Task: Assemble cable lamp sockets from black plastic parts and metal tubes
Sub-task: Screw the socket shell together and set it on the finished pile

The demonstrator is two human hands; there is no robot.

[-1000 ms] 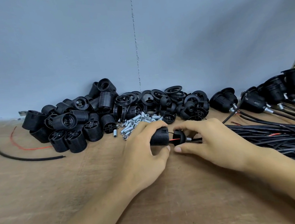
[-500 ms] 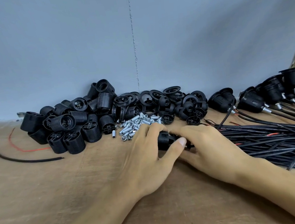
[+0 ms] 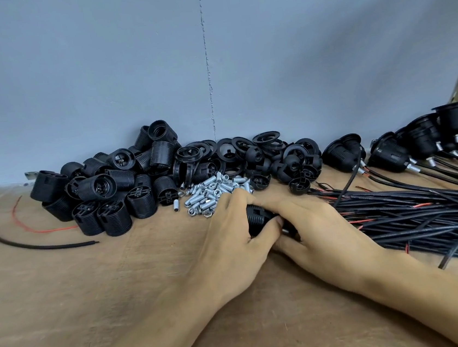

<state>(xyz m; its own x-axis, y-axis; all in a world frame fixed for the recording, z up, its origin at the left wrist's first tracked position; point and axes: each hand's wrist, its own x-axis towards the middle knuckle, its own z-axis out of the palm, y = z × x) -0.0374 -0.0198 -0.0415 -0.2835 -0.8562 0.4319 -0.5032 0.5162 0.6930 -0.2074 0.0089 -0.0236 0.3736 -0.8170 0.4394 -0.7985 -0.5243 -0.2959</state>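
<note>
Both hands meet over one black lamp socket (image 3: 257,218) on the wooden table (image 3: 92,288). My left hand (image 3: 229,239) grips the ribbed socket body, thumb across its front. My right hand (image 3: 314,229) grips the socket's cap end, where a bit of metal tube (image 3: 285,231) shows between the fingers; the cap itself is mostly hidden. Behind the hands lie a heap of small metal tubes and nuts (image 3: 214,190), a pile of black socket bodies (image 3: 110,192) and black rings and caps (image 3: 271,157).
A bundle of black cables (image 3: 426,213) with red wires spreads to the right of my right hand. Finished sockets on cables (image 3: 423,139) line the back right. A loose black cable piece (image 3: 30,244) and red wire (image 3: 37,228) lie at left. A grey wall (image 3: 209,61) closes the back.
The socket body and cap, apart with a red wire between them a second ago, are now pushed together. Both hands have closed in over the joined socket.
</note>
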